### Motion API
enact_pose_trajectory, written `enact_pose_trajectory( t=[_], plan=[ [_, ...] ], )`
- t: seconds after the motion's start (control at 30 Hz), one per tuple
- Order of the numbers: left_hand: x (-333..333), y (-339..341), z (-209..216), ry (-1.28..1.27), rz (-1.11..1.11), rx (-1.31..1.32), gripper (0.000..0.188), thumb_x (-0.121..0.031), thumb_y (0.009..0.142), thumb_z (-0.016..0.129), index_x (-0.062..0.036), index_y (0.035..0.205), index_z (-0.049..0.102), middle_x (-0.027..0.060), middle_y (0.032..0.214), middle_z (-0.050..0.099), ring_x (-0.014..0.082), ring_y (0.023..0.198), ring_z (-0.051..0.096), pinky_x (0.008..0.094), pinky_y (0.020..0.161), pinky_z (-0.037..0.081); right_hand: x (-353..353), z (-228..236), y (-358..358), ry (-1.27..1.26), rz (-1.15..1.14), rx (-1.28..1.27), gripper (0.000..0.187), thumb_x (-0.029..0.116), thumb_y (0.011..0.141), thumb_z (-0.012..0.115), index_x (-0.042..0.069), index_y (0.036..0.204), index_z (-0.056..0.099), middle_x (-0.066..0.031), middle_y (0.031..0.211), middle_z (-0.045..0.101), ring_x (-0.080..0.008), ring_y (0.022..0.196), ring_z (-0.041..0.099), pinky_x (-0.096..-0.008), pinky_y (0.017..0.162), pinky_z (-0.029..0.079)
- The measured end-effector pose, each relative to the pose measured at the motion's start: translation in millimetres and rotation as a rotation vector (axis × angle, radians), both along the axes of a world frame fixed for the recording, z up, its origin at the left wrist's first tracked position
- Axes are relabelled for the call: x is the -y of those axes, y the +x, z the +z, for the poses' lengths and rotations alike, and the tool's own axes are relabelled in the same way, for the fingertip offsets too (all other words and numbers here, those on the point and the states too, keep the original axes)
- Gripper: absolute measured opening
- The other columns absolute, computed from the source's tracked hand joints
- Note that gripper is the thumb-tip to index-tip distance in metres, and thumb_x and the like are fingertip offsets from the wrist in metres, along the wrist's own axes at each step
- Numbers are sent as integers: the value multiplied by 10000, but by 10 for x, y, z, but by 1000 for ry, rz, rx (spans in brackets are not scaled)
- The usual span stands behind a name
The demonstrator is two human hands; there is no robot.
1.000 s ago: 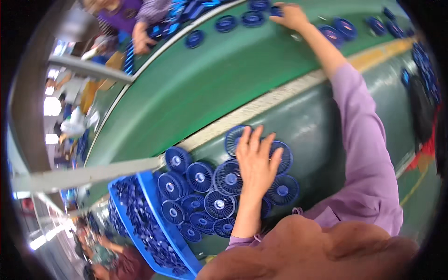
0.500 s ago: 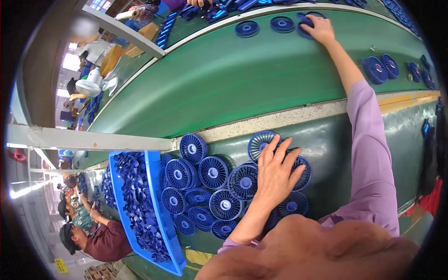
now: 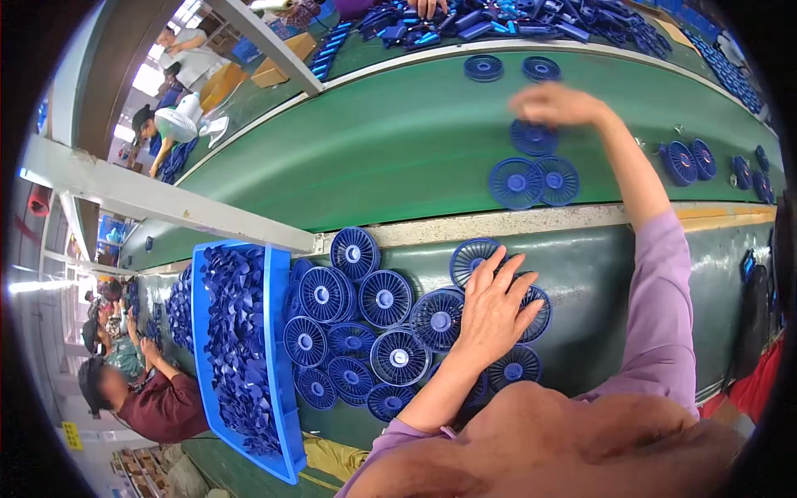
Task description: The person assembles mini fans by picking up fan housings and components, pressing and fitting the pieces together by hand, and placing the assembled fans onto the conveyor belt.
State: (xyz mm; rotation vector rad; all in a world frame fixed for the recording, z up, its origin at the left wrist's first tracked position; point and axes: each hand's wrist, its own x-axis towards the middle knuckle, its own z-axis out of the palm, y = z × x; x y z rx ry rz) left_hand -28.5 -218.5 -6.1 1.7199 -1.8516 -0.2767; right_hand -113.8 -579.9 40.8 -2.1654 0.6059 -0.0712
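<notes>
My left hand (image 3: 496,322) rests with fingers spread on a group of round blue fan grilles, over one grille (image 3: 473,261) and beside another (image 3: 437,319). It grips none of them. Over the green conveyor belt (image 3: 374,158) hovers my right hand (image 3: 563,108), its fingers smeared by motion. Just below it is a blue grille (image 3: 534,139); whether the hand touches it I cannot tell. Closer to me on the belt, two grilles overlap, a left one (image 3: 515,184) and a right one (image 3: 560,181). Two more, one grille (image 3: 483,68) and its neighbour (image 3: 541,69), lie near the far edge.
A blue bin (image 3: 286,390) of dark blue blade-like pieces stands left of the grilles. A white metal beam (image 3: 183,212) crosses the left side. More grilles (image 3: 682,163) lie on the belt at right. Across it, a co-worker's hand (image 3: 427,7) is among blue parts.
My right hand has come back from the grilles at the belt's far edge. Several grilles now lie on the belt's nearer part. The view has tilted; my left hand stays on the group.
</notes>
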Motion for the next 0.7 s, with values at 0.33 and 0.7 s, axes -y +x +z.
enact_pose_trajectory(
  t=[0.33,0.7],
  plan=[
    [33,-25,23,-25,-6,-57,387,-255,803,724,-92,1144,643,109,1326,519,363,1311,400,518,1033,346,717,-797,935,-810,-650,-417,691,731,823,483,414,1430,387,-110,1467,420,-367,1392,297,-733,1005,219],
    [26,27,-27,-37,4,-21,395,-297,820,690,-77,1146,652,128,1302,548,352,1305,411,500,1052,328,-448,-521,-91,-683,-168,44,461,476,877,606,144,1195,644,-216,984,683,-418,945,634,-452,872,501]
  ],
)
